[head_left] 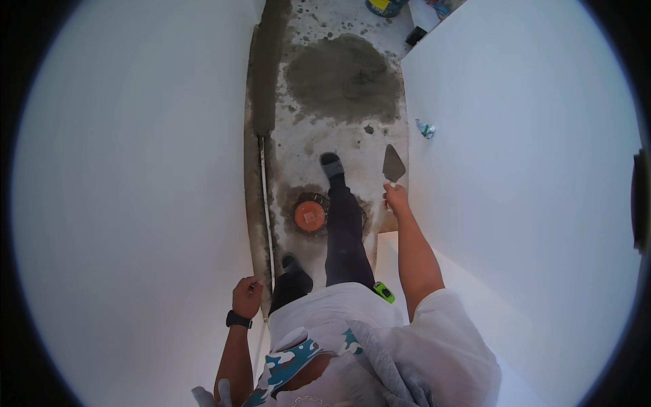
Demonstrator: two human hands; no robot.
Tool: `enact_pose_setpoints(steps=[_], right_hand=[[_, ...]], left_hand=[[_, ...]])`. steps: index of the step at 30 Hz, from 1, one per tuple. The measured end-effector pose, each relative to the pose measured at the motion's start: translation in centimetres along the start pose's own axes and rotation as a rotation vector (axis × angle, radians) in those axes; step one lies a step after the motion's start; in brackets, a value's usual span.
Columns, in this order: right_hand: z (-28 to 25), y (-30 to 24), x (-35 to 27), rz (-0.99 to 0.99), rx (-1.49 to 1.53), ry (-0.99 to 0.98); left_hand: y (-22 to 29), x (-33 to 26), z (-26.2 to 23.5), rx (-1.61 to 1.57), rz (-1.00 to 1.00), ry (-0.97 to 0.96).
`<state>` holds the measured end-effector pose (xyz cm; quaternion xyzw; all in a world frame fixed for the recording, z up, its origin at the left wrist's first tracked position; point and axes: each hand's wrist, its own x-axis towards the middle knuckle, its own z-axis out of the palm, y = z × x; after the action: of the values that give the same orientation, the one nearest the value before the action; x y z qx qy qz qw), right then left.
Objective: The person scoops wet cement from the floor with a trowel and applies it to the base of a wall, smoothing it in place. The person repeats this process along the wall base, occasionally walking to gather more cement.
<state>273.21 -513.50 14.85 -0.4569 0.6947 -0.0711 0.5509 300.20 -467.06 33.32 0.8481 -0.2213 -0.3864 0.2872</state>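
My right hand [396,196] is closed around the handle of a pointing trowel [394,165]. Its grey, pointed blade reaches forward over the floor, close to the right wall. On the left, my left hand [247,296] hangs beside the wall, a dark watch [239,319] on its wrist. Its fingers are loosely bent with a gap to the thumb, and I see nothing in them. Between my feet lies a round orange cover [310,216], set in the floor with dark, rough edges around it.
A large patch of wet grey mortar [344,78] spreads over the floor ahead. Along the left wall, a white pipe [265,203] runs in a channel, filled with mortar farther on. A bucket [386,7] stands at the far end. Crumpled wrapping [425,129] lies by the right wall.
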Motion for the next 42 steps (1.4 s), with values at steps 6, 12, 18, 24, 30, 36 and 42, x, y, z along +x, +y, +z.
enact_pose_setpoints(steps=[6, 12, 18, 24, 30, 36, 42], right_hand=[[6.7, 6.4, 21.9, 0.457, 0.409, 0.049], [20.7, 10.2, 35.0, 0.62, 0.813, 0.21], [27.5, 3.1, 42.1, 0.671, 1.001, 0.563], [27.2, -1.2, 44.6, 0.774, 0.955, 0.612], [27.9, -9.8, 52.1, 0.669, 0.819, 0.58], [20.8, -15.7, 55.2, 0.057, -0.352, 0.315], [9.5, -20.1, 65.8, -0.064, -0.778, 0.464]], left_hand=[[6.7, 19.8, 7.4, -0.086, -0.212, -0.118], [6.7, 32.9, 17.1, -0.266, -0.706, -0.291], [3.2, 32.8, 16.6, -0.257, -0.971, -0.243], [5.2, 35.9, 14.8, -0.194, -1.025, -0.29], [9.8, 41.2, 15.0, -0.343, -0.93, -0.313], [6.3, 45.4, 15.2, -0.277, -1.003, -0.381], [0.7, 43.3, 17.4, -0.371, -1.045, -0.216]])
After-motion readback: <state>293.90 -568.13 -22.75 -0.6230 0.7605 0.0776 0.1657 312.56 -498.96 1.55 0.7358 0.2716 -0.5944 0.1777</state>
